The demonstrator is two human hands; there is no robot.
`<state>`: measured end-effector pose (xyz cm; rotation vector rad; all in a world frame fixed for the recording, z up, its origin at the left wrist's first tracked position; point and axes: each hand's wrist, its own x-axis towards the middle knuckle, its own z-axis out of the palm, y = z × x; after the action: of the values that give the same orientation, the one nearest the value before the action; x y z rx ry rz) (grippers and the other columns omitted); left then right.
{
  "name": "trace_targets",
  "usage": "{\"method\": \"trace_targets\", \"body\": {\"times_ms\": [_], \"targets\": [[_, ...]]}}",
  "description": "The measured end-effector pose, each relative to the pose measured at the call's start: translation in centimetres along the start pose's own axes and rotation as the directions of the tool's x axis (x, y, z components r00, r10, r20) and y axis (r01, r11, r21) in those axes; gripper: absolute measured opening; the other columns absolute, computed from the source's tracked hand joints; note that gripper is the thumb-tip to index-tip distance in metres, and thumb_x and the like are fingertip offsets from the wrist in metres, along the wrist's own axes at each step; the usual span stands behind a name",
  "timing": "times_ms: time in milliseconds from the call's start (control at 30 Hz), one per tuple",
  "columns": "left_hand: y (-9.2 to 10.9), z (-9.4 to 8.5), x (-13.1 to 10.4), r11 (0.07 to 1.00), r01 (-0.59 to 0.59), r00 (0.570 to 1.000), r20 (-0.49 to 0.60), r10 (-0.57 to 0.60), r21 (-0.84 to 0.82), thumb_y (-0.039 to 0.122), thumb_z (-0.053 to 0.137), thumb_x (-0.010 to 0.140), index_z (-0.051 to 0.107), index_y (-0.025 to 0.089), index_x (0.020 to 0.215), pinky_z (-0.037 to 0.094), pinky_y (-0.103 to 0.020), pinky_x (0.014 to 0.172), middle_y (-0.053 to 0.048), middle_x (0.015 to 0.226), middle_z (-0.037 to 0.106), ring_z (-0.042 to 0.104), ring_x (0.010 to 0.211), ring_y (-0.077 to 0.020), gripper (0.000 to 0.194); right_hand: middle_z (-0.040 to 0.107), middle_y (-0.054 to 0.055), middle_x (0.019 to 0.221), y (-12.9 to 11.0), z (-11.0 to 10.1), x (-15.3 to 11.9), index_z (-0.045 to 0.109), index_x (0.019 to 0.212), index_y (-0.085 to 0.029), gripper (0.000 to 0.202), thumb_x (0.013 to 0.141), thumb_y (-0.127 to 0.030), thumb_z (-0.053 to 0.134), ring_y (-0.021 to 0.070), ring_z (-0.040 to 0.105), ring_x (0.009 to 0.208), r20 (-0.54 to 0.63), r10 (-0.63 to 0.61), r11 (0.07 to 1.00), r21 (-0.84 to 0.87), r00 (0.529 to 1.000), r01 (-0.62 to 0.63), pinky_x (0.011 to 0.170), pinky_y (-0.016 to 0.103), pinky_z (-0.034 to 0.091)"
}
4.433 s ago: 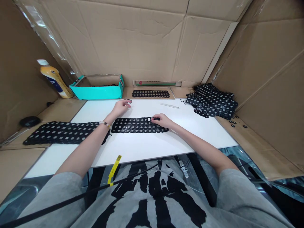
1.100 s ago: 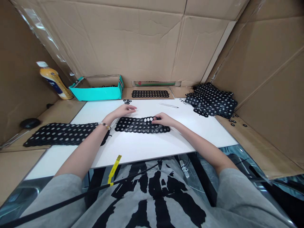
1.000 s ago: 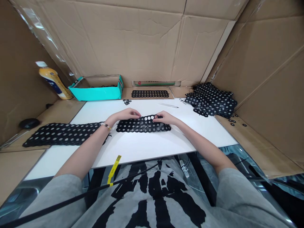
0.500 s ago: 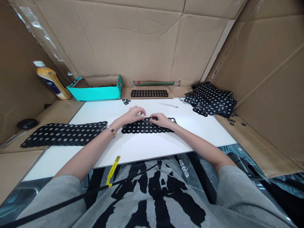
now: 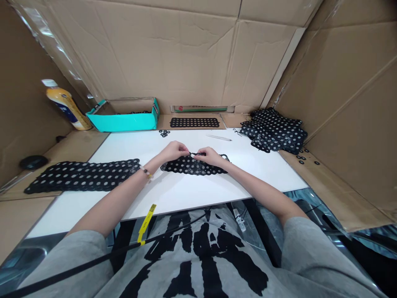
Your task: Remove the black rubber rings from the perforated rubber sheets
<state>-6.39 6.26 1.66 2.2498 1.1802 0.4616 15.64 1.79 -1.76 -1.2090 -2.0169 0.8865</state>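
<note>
A black perforated sheet (image 5: pixel 189 166) lies on the white board (image 5: pixel 167 192) in front of me. My left hand (image 5: pixel 176 150) pinches its upper edge near the middle. Just to the right, my right hand (image 5: pixel 209 156) has thumb and fingers closed on the same edge. Between the two hands the edge is slightly raised. A longer black perforated sheet (image 5: pixel 83 176) lies at the left, partly behind my left wrist.
A turquoise box (image 5: pixel 124 123) and a bottle (image 5: pixel 66 105) stand at the back left. A pile of black sheets (image 5: pixel 276 129) lies at the right. Small black rings (image 5: pixel 164 133), a pen-like tool (image 5: pixel 219 137) and another sheet (image 5: pixel 194 122) lie beyond my hands.
My left fingers have closed on the sheet's upper edge, where they were apart before. The sheet has bunched slightly and its left end has shifted a little to the right.
</note>
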Motion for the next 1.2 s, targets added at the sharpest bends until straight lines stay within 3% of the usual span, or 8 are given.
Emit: {"method": "trace_targets", "body": {"times_ms": [233, 333, 433, 567, 700, 800, 967, 1200], "targets": [[-6.2, -4.4, -0.3, 0.942, 0.333, 0.854, -0.410, -0.320, -0.042, 0.033, 0.070, 0.069, 0.071, 0.017, 0.074, 0.045, -0.032, 0.075, -0.008, 0.081, 0.072, 0.062, 0.082, -0.0236, 0.016, 0.050, -0.003, 0.062, 0.0, -0.4, -0.3, 0.055, 0.063, -0.017, 0.036, 0.079, -0.048, 0.059, 0.0122, 0.043, 0.065, 0.035, -0.005, 1.000, -0.028, 0.999, 0.006, 0.065, 0.026, 0.032], [-7.4, -4.7, -0.6, 0.915, 0.371, 0.777, -0.488, -0.398, -0.156, 0.025, 0.065, 0.074, 0.070, 0.010, 0.105, 0.043, -0.030, 0.074, -0.011, 0.098, 0.073, 0.061, 0.085, -0.0217, 0.035, 0.052, -0.002, 0.064, 0.1, -0.4, -0.3, 0.057, 0.064, -0.017, 0.035, 0.079, -0.048, 0.059, 0.0130, 0.045, 0.066, 0.034, -0.006, 1.000, -0.029, 0.999, 0.007, 0.067, 0.026, 0.033], [-7.4, -4.7, -0.2, 0.921, 0.326, 0.750, -0.535, -0.388, -0.212, 0.015, 0.055, 0.081, 0.042, 0.006, 0.144, 0.043, -0.029, 0.077, -0.014, 0.129, 0.062, 0.058, 0.091, -0.0179, 0.065, 0.055, -0.002, 0.065, 0.2, -0.4, -0.3, 0.059, 0.066, -0.016, 0.034, 0.080, -0.047, 0.060, 0.0133, 0.047, 0.067, 0.034, -0.014, 0.999, -0.031, 0.999, 0.015, 0.068, 0.027, 0.034], [-6.5, -4.9, 0.3, 0.961, 0.222, 0.824, -0.495, -0.275, -0.163, 0.021, 0.056, 0.083, 0.055, 0.008, 0.133, 0.042, -0.028, 0.081, -0.011, 0.119, 0.066, 0.057, 0.088, -0.0164, 0.051, 0.064, 0.001, 0.075, -0.2, -0.5, -0.4, 0.066, 0.073, -0.016, 0.032, 0.083, -0.045, 0.058, 0.0149, 0.053, 0.073, 0.024, -0.017, 1.000, -0.014, 1.000, 0.017, 0.072, 0.027, 0.038], [-4.1, -3.8, 0.1, 0.997, 0.044, 0.995, -0.082, -0.048, -0.056, 0.042, 0.065, 0.077, 0.074, 0.016, 0.101, 0.042, -0.026, 0.069, -0.003, 0.080, 0.068, 0.057, 0.074, -0.0160, 0.037, 0.071, 0.005, 0.089, -0.5, -0.6, -0.5, 0.071, 0.085, -0.016, 0.031, 0.086, -0.043, 0.056, 0.0176, 0.059, 0.082, 0.040, -0.041, 0.999, 0.004, 0.998, 0.041, 0.080, 0.029, 0.041], [-1.5, -1.9, -0.3, 0.995, -0.095, 0.980, 0.172, 0.097, -0.020, 0.053, 0.067, 0.074, 0.074, 0.019, 0.103, 0.039, -0.025, 0.062, 0.000, 0.069, 0.064, 0.055, 0.066, -0.0149, 0.046, 0.073, 0.005, 0.093, -0.3, -0.6, -0.4, 0.073, 0.090, -0.016, 0.030, 0.087, -0.041, 0.055, 0.0191, 0.060, 0.087, 0.070, -0.089, 0.995, 0.054, 0.994, 0.085, 0.083, 0.030, 0.042], [1.3, 0.5, -0.9, 0.975, -0.182, 0.980, 0.101, 0.170, 0.127, 0.057, 0.069, 0.071, 0.071, 0.018, 0.088, 0.034, -0.027, 0.056, 0.001, 0.061, 0.057, 0.050, 0.058, -0.0149, 0.043, 0.070, 0.003, 0.085, 0.0, -0.5, -0.2, 0.072, 0.089, -0.016, 0.033, 0.084, -0.046, 0.058, 0.0167, 0.057, 0.079, 0.075, -0.087, 0.993, 0.090, 0.993, 0.080, 0.077, 0.028, 0.040], [1.2, 0.8, -0.8, 0.991, -0.118, 0.992, 0.058, 0.115, 0.060, 0.037, 0.060, 0.077, 0.076, 0.018, 0.089, 0.045, -0.029, 0.070, -0.004, 0.080, 0.074, 0.063, 0.072, -0.0193, 0.027, 0.039, -0.004, 0.058, -0.1, -0.5, -0.5, 0.049, 0.059, -0.016, 0.046, 0.082, -0.056, 0.053, 0.0104, 0.035, 0.061, 0.094, -0.032, 0.999, -0.013, 0.995, 0.033, 0.059, 0.026, 0.026]]}}
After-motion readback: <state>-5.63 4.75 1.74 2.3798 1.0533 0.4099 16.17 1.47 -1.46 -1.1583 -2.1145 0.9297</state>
